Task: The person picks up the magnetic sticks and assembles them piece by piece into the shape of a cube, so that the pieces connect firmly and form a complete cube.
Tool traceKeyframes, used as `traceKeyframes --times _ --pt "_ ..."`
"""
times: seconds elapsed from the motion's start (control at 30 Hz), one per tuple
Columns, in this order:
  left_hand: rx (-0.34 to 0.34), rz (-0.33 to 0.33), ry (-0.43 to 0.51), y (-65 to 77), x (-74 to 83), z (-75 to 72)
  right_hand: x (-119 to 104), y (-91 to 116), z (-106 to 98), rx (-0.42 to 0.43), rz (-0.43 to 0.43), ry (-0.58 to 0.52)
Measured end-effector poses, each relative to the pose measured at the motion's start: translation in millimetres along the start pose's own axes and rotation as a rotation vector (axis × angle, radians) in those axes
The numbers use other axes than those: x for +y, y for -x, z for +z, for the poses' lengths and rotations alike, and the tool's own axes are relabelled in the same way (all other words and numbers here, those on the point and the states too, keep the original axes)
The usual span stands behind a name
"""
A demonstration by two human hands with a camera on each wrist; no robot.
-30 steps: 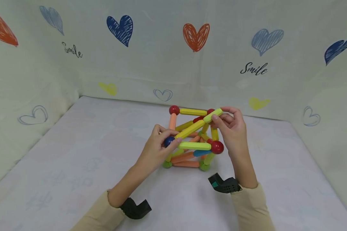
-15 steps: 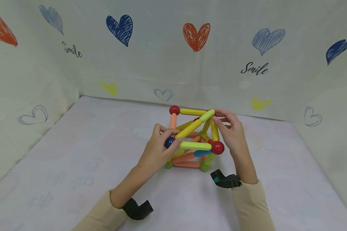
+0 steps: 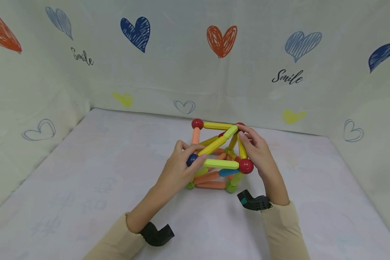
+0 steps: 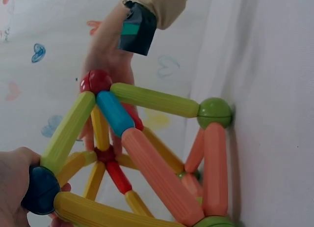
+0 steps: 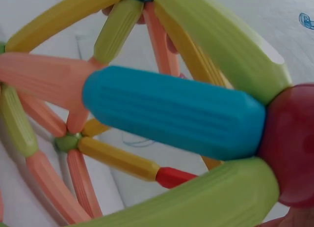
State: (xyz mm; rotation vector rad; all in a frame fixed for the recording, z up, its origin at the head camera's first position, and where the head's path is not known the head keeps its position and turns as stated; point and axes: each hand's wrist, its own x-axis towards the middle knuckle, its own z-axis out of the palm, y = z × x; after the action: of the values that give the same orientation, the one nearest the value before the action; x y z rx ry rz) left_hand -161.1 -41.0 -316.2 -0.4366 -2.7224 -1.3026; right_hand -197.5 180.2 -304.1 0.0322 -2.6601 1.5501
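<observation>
A frame of coloured magnetic rods and balls stands on the white table (image 3: 117,202). My left hand (image 3: 173,168) pinches the blue ball (image 3: 191,159) at its near left upper corner. From that ball a yellow rod (image 3: 212,145) and a short lime rod (image 3: 230,132) slant in line towards the back right red ball (image 3: 241,124). Around that red ball, the fingertips of my right hand (image 3: 260,153) pinch, close to the lime rod's end. A longer lime rod (image 3: 221,164) joins the blue ball to the near right red ball (image 3: 246,166).
Green balls (image 3: 231,187) form the frame's lower corners, with orange rods (image 3: 211,185) between them. A blue rod (image 5: 171,111) runs from the near right red ball to an orange one. A pale cloth backdrop with a red heart (image 3: 221,41) rises behind the table.
My right hand has brought the free end of the short lime rod down and left onto the back right red ball. My left hand keeps its hold on the blue ball.
</observation>
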Motion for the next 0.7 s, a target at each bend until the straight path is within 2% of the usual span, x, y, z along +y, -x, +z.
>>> traceKeyframes --times 0.17,0.4,0.53,0.7 --pt "-0.015 0.005 0.032 -2.0 -1.5 1.8 0.5 -0.7 -1.5 -0.087 0.005 -0.176" --pt "-0.128 0.007 0.03 -4.6 -4.2 -5.1 1.2 -1.1 -5.1 -0.167 0.092 -0.428" --pt "-0.152 0.023 0.035 -4.2 -4.3 -7.9 0.6 -0.1 -4.3 -0.183 0.116 -0.483" --pt "-0.105 0.024 0.054 -3.1 -2.7 -2.6 -0.7 0.5 -3.8 -0.194 0.12 -0.493"
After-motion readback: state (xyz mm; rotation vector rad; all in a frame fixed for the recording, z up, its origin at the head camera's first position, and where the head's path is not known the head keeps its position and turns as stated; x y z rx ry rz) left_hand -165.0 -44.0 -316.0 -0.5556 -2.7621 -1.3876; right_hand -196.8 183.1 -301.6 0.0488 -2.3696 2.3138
